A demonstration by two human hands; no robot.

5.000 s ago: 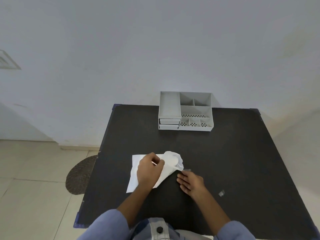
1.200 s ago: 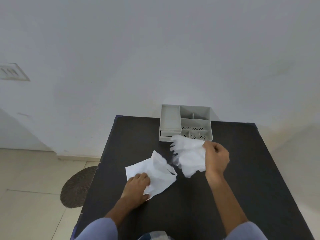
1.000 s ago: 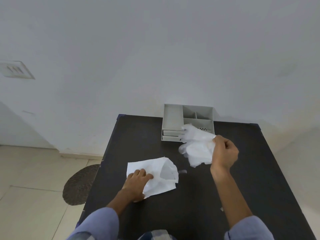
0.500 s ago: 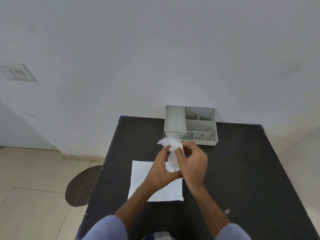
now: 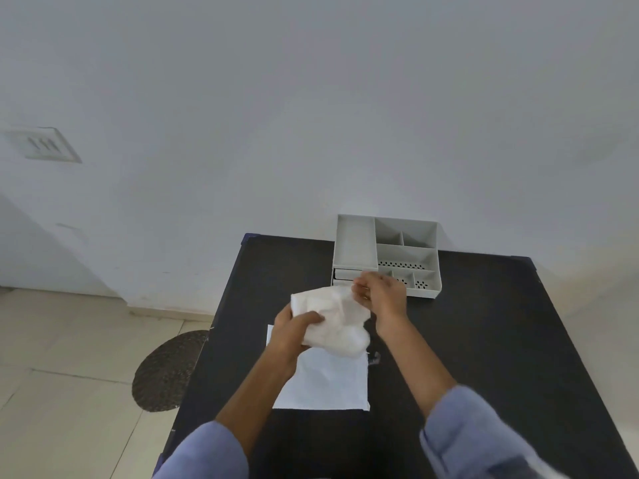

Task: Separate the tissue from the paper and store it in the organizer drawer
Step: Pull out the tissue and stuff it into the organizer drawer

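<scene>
Over the black table (image 5: pixel 484 340), both hands grip the tissue (image 5: pixel 333 318): left hand (image 5: pixel 294 328), right hand (image 5: pixel 380 293). Fold it small, since the drawer (image 5: pixel 345 274) looks shallow.

Paper (image 5: pixel 325 385) top hidden under tissue (image 5: pixel 332 316); right sleeve (image 5: pixel 491 440) blurred.

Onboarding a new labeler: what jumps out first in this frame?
Mid-frame, both hands hold a crumpled white tissue above the black table: the left hand grips its near-left side, the right hand pinches its far edge. Below it a flat white paper lies on the table. At the far edge, against the wall, sits a grey compartmented organizer, partly hidden by the right hand.
</scene>
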